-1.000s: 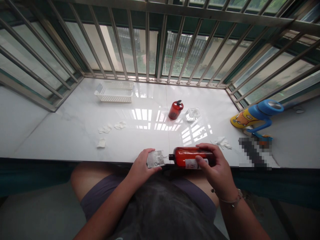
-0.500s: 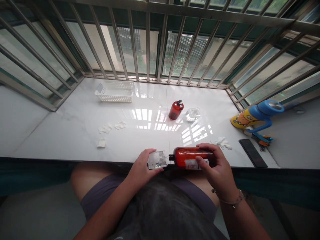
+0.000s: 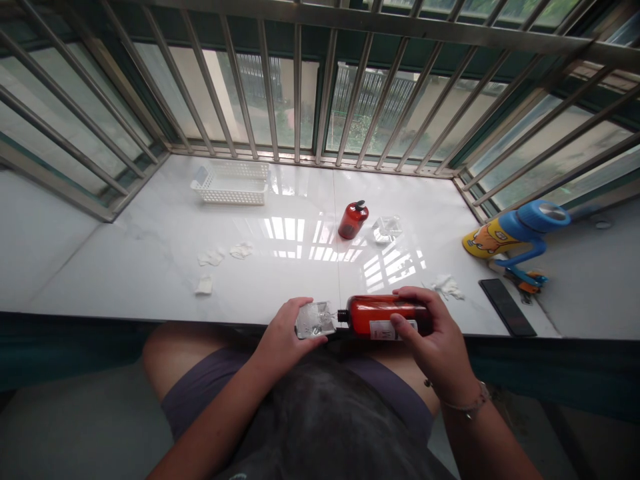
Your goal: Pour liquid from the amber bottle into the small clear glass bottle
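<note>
My right hand [image 3: 434, 337] is wrapped round a large amber bottle [image 3: 376, 315] with a white label, held on its side over the front edge of the white counter [image 3: 150, 260]. The bottle's black neck points left into a small clear container [image 3: 315, 320]. My left hand [image 3: 283, 337] grips that clear container from below and behind. Both hands hover just above my lap at the counter's near edge.
A smaller amber pump bottle [image 3: 353, 220] stands mid-counter beside a clear square dish [image 3: 386, 228]. A white slotted basket [image 3: 230, 182] sits far left. Crumpled tissues [image 3: 220, 257] lie left, another wad [image 3: 447, 287] right. A blue and yellow bottle [image 3: 515, 233] and a dark phone [image 3: 506, 307] lie right. Metal bars enclose the back.
Hands and bottle stay almost still; the clear container has tilted very slightly in my left hand.
</note>
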`<action>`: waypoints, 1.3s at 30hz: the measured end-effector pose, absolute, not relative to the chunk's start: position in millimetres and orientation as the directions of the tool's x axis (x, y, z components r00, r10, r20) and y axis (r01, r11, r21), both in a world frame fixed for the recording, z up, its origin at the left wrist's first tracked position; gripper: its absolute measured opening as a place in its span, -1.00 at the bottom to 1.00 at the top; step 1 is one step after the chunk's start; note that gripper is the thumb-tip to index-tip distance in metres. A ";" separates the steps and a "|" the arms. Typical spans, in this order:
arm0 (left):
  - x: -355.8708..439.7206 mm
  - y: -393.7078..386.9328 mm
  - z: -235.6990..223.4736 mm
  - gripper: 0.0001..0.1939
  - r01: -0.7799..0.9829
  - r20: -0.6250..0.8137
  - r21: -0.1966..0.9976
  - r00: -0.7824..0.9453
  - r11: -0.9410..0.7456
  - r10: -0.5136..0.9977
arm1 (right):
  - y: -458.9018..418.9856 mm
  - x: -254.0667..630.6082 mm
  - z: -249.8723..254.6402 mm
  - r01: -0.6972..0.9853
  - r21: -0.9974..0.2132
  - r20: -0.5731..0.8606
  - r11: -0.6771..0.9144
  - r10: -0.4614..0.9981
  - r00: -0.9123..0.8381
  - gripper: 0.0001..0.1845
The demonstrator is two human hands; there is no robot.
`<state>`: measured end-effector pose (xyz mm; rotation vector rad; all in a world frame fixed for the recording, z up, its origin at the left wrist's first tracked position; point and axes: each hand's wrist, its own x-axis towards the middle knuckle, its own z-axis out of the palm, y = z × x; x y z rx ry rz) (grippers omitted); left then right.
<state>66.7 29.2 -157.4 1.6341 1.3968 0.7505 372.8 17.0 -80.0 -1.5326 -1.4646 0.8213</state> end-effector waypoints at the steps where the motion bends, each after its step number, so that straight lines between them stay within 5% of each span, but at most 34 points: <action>1: 66.7 29.2 -157.7 -0.25 0.476 -0.075 0.879 0.199 -0.029 0.977 | 17.1 372.4 -79.7 0.443 -0.895 0.097 0.043 0.990 0.099 -0.57; 39: 65.9 27.6 -159.9 -0.26 0.456 -0.089 0.890 0.192 -0.008 0.977 | 18.6 362.4 -67.8 0.520 -0.852 0.138 0.067 0.985 0.100 -0.59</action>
